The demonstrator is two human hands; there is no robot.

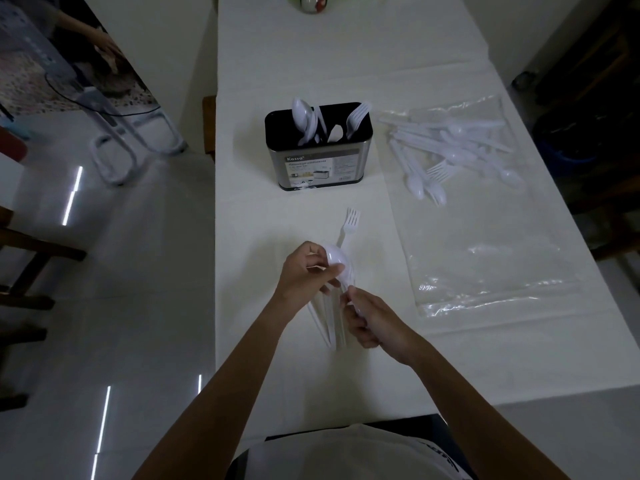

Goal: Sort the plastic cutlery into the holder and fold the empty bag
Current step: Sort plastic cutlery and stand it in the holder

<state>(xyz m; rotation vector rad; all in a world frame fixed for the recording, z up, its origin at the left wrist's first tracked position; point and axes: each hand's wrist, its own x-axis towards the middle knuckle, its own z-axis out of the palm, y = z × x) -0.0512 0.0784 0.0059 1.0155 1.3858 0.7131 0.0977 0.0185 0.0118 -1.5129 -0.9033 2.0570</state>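
My left hand (306, 271) grips a bunch of white plastic cutlery (334, 308), handles pointing toward me, a spoon bowl (335, 256) on top. My right hand (369, 322) pinches one piece of that bunch from the right side. A single white fork (349, 225) lies on the table just beyond my hands. The black-rimmed metal holder (318, 161) stands further back with spoons on its left and forks on its right. The clear plastic bag (485, 237) lies flat at the right, with a heap of loose cutlery (453, 150) on its far end.
The white table (346, 64) runs away from me; its left edge drops to a glossy tiled floor. A small jar-like object (311, 3) stands at the far end. Chairs stand at left and right, a white metal frame at far left.
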